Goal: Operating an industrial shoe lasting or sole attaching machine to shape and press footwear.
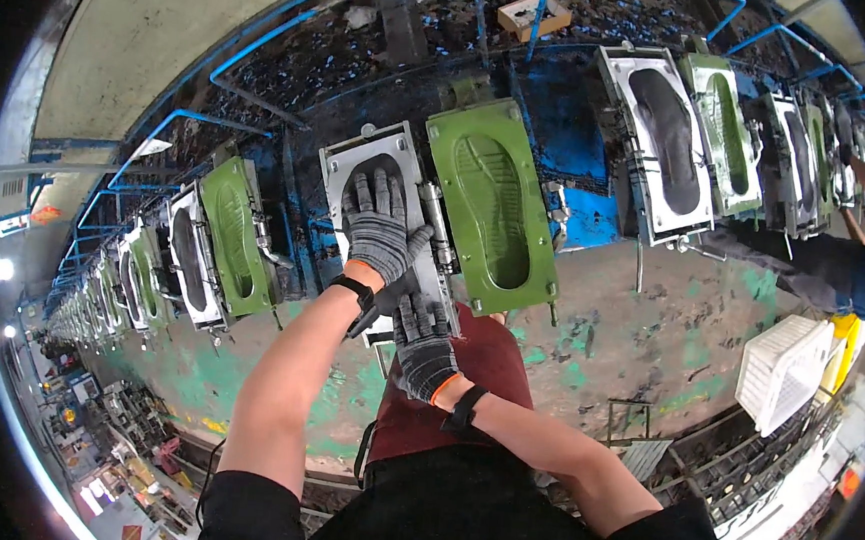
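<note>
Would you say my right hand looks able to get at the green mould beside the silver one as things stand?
Probably yes: the right hand is near the lower left corner of the green mould, and nothing seems to lie across the mould's upturned face.

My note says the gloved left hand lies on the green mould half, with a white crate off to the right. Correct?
No: the head view shows the left hand on the silver mould half, not the green one. The rest stands.

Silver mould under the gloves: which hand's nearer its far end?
Left. The left hand is over the mould, fingers towards that end; the right hand is near its opposite end.
</note>
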`<state>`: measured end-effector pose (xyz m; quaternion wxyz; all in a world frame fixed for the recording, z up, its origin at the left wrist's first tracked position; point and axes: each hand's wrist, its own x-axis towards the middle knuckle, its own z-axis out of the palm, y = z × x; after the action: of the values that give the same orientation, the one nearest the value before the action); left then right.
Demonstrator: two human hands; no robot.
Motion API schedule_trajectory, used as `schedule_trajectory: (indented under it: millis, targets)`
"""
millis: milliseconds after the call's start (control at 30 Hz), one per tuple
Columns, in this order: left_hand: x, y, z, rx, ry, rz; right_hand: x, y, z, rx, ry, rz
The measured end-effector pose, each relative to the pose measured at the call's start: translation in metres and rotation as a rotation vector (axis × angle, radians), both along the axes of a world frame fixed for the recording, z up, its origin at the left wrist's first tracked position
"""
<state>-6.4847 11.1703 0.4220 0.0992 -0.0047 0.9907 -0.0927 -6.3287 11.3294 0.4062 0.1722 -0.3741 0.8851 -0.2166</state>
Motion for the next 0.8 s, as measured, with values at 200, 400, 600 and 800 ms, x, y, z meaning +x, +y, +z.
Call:
schedule_trajectory:
  millis: [200,400,600,800]
  targets:
    - [0.001,-0.020,-0.004,0.175,0.166,-0.044,0.003,-0.004,-0.002,0.136,-0.255,0.045]
    - [0.004,-0.031,-0.004,0.313,0.217,-0.014,0.027,-0.010,-0.043,0.233,-0.553,0.000]
    - [-0.015,-0.109,-0.060,0.891,0.357,0.311,0.043,0.008,-0.071,0.314,-0.157,0.050]
    - [0.058,-0.191,-0.160,2.368,-0.140,1.192,0.067,0.003,-0.031,0.477,-0.120,-0.075]
